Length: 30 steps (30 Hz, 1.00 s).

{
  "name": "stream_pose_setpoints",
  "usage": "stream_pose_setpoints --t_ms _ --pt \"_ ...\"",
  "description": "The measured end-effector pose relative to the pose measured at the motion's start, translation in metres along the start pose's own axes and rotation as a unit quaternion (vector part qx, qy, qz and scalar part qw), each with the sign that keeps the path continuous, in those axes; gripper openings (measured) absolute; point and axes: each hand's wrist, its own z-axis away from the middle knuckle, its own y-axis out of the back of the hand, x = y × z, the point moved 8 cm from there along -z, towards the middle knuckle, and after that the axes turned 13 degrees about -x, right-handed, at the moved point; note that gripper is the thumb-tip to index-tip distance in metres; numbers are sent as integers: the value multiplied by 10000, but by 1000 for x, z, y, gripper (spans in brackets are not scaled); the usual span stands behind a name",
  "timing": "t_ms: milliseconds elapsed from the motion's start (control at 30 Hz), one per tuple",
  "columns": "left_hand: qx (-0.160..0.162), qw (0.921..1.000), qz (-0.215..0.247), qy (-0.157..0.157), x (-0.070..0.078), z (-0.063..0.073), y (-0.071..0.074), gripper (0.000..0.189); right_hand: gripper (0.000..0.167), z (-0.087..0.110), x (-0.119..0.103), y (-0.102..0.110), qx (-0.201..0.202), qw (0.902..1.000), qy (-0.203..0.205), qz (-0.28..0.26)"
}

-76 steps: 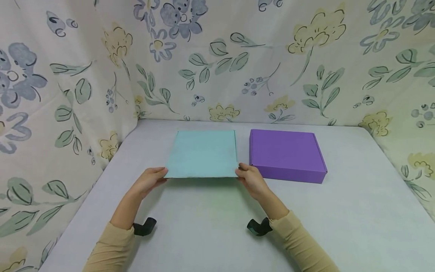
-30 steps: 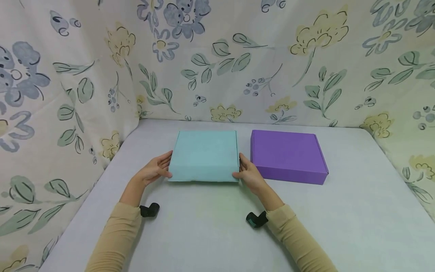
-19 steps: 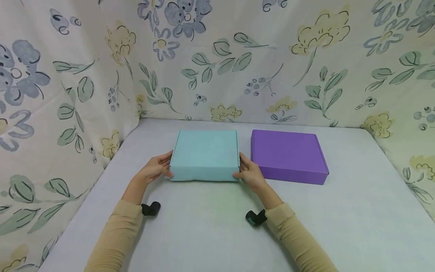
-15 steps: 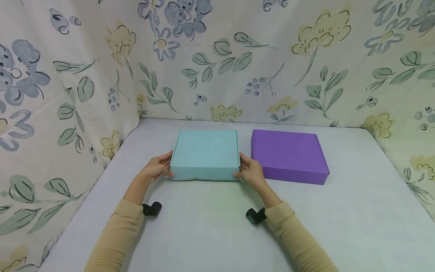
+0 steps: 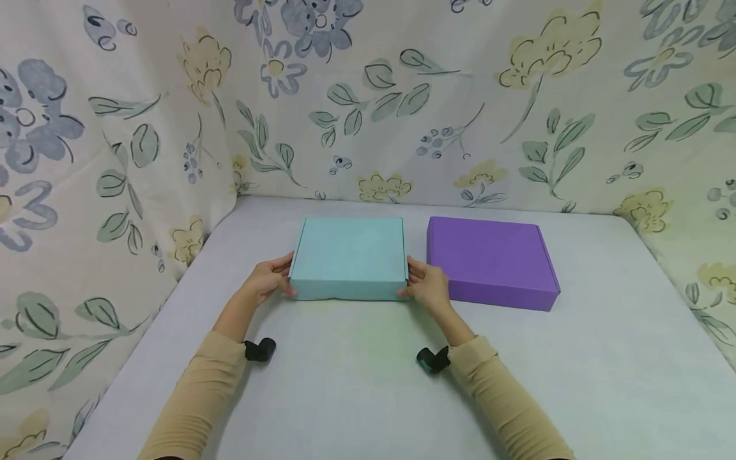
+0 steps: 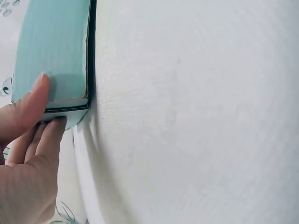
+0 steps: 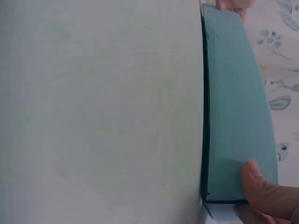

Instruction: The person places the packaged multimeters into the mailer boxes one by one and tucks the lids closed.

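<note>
A light turquoise cardboard box [image 5: 349, 249] lies flat on the table in the head view, its lid down and its front flap over the front face. My left hand [image 5: 267, 280] grips its near left corner, thumb on the front face and fingers along the side. At the near right corner my right hand [image 5: 429, 286] holds the box the same way. In the left wrist view the thumb presses the front flap [image 6: 56, 51], and a dark gap runs along its lower edge. The right wrist view has the front face [image 7: 238, 107] with my right thumb on it.
A purple cardboard box [image 5: 491, 259], closed, lies just right of the turquoise one, close to my right hand. White cloth covers the table [image 5: 345, 383]. A floral curtain [image 5: 368, 96] hangs behind and at both sides. Black wrist cameras [image 5: 261, 349] sit at both cuffs.
The turquoise lid and flap, earlier raised at the front edge, have come down over the box front. Both hands shifted from the lid's front corners to the box's front corners.
</note>
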Motion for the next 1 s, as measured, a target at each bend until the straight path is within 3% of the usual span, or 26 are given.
stream_pose_setpoints --t_ms 100,200,333,467,533,633,733,800,900,1000 --pt "-42 9990 -444 -5 1 1 -2 99 82 0 1 -2 -266 9995 -14 177" --pt "-162 9938 -1097 -67 5 5 -7 96 76 2 -1 -3 -595 9955 -31 734" --pt "-41 9742 -2241 -273 17 15 -13 89 67 8 -8 0 -892 9878 8 1279" --pt "458 9327 -3533 -557 34 25 -17 90 60 15 -20 4 -914 9864 264 1342" --pt "655 9076 -4083 -725 43 30 -22 91 58 18 -28 8 -782 9838 480 1542" --pt "856 8633 -4863 -1042 54 36 -32 90 58 23 -38 13 -534 9693 828 2253" --pt "1005 8192 -5501 -1275 61 41 -40 89 64 28 -45 16 -390 9411 981 3211" --pt "1061 7958 -5807 -1354 64 43 -44 88 70 30 -45 18 -372 9188 944 3813" --pt "1079 7732 -6109 -1319 63 42 -47 87 76 32 -44 21 -320 8869 817 4535" --pt "1053 7567 -6332 -1237 61 40 -49 86 80 33 -40 24 -263 8671 694 4926"
